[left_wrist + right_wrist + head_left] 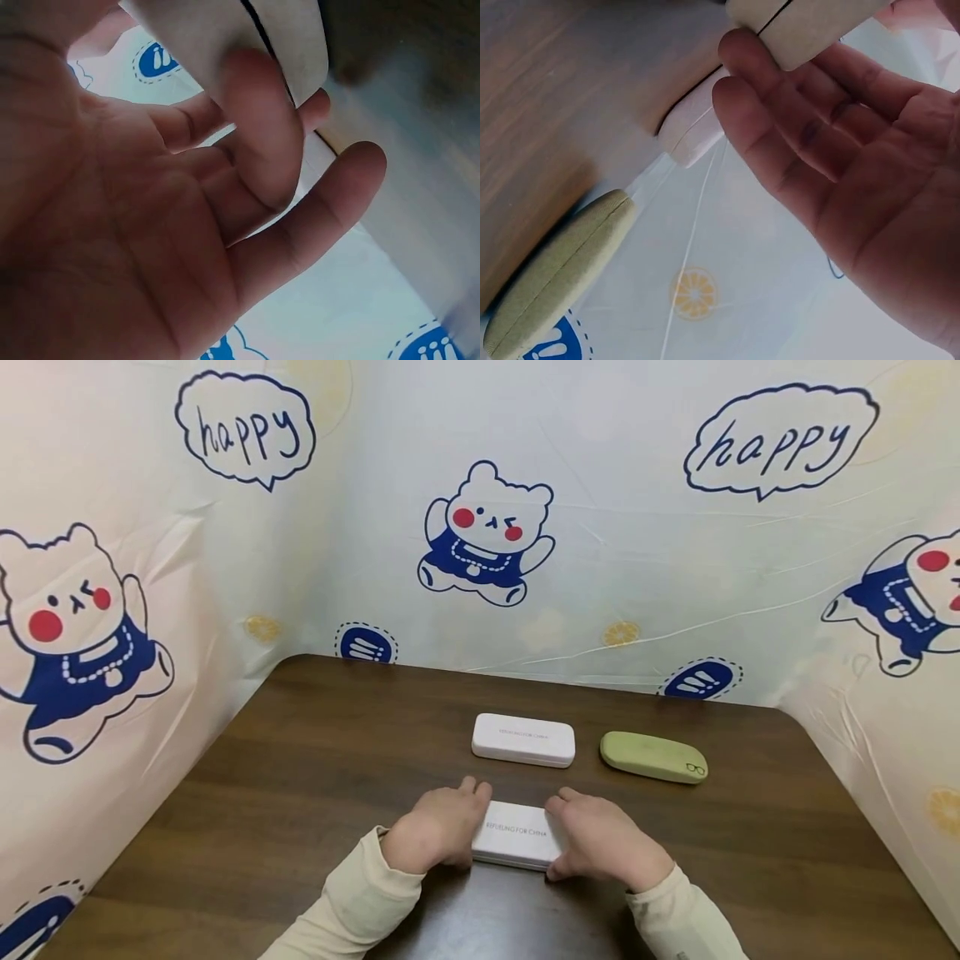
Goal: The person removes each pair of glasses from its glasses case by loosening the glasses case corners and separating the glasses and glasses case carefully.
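A white glasses case point(514, 843) with "REFUELING FOR CHINA" printed on its lid lies closed near the front of the table, between both hands. My left hand point(435, 828) grips its left end, and a bent finger presses the case's end beside the dark lid seam in the left wrist view. At the right end, my right hand point(606, 842) holds the case between the thumb at the near edge and fingers at the far side. In the right wrist view, fingertips point(742, 52) lie right against the case's end.
Behind the held case, a second white glasses case point(522, 748) rests on the brown table point(300, 760). To its right lies a green glasses case point(651, 758) with a small spectacles drawing. Printed cloth point(600, 552) with cartoon bears walls the table at the back and sides.
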`<move>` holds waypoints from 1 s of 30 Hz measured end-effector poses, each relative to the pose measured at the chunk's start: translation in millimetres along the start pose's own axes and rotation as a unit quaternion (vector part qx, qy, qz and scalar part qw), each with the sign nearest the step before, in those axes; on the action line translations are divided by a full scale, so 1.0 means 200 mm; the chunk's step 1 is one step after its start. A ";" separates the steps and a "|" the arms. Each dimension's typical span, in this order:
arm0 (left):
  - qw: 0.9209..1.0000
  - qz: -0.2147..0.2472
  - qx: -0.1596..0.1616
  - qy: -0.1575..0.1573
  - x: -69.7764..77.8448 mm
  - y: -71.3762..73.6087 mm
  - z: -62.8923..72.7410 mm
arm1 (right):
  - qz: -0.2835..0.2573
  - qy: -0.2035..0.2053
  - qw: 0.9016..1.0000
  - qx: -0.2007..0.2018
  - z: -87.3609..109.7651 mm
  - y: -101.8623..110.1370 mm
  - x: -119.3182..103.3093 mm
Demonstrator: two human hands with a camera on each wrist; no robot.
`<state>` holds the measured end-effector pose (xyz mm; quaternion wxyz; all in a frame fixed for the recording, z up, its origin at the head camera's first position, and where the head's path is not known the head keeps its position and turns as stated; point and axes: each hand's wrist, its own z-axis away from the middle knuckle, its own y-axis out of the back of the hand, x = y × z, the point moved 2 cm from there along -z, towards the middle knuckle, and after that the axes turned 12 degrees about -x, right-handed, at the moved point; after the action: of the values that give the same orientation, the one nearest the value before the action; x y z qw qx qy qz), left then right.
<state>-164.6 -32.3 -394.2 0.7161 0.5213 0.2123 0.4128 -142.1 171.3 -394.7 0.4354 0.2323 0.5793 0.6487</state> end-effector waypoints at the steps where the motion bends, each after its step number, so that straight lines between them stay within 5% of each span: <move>1: 1.000 0.002 0.002 -0.005 0.00 0.00 0.00 | 0.000 0.004 1.000 0.001 0.00 0.00 0.00; 14: 0.994 0.101 -0.016 -0.043 -0.12 -0.03 -0.01 | -0.054 0.028 0.998 -0.035 0.00 0.02 0.07; 23: 0.984 0.168 -0.051 -0.005 -0.20 -0.06 -0.02 | -0.099 0.032 0.993 -0.048 -0.01 0.02 0.11; 30: 0.979 0.197 -0.049 -0.011 -0.25 -0.08 -0.04 | -0.127 0.040 0.990 -0.055 -0.01 0.01 0.14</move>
<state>-192.1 -69.9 -417.1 0.6476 0.5216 0.0771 0.5500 -159.0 193.7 -398.7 0.5028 0.1066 0.5848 0.6276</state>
